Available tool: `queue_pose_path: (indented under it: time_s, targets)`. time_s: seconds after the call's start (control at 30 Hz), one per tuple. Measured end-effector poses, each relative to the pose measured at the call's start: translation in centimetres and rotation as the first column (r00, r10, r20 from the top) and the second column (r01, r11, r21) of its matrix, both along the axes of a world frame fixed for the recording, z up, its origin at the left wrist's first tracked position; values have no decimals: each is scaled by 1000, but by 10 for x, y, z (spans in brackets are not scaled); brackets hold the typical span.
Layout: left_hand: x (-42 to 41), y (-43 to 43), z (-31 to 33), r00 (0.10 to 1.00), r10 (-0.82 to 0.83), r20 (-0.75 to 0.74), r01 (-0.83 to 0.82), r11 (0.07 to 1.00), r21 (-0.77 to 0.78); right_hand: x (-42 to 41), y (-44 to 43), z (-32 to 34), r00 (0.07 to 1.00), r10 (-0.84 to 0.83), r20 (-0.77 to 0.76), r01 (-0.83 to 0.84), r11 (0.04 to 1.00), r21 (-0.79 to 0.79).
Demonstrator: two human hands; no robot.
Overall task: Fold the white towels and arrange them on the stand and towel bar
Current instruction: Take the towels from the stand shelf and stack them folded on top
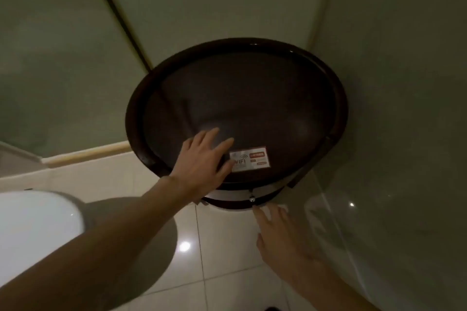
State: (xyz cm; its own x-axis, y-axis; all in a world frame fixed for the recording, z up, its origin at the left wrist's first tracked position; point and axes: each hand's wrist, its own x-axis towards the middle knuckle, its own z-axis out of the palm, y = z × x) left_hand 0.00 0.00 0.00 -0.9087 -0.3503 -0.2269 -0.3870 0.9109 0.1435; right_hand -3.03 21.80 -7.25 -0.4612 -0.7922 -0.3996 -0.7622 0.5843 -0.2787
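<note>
The left hand (202,159) is laid flat on the stand (252,98), fingers straight; the right hand (275,230) is spread wide near the low shelf (240,203); nothing is held; a white thing (227,194), maybe a towel, is seen there; the stand seems readied; a towel must be fetched next.

A white-and-red card (249,159) on the dark round stand (237,93) reads "WiFi"; smaller print is illegible.
</note>
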Motion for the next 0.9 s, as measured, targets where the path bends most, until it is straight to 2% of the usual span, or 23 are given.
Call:
queue_pose_path:
  time_s: [0.33, 0.9]
  targets:
    - [-3, 3, -65, 998, -3, -65, 1, 999, -39, -11, -23, -75, 999, 14, -52, -19, 995, -95]
    - [1, 6, -82, 994, -16, -107, 1, 990, -140, -16, -38, -87, 966, -26, -256, -37, 971, -237]
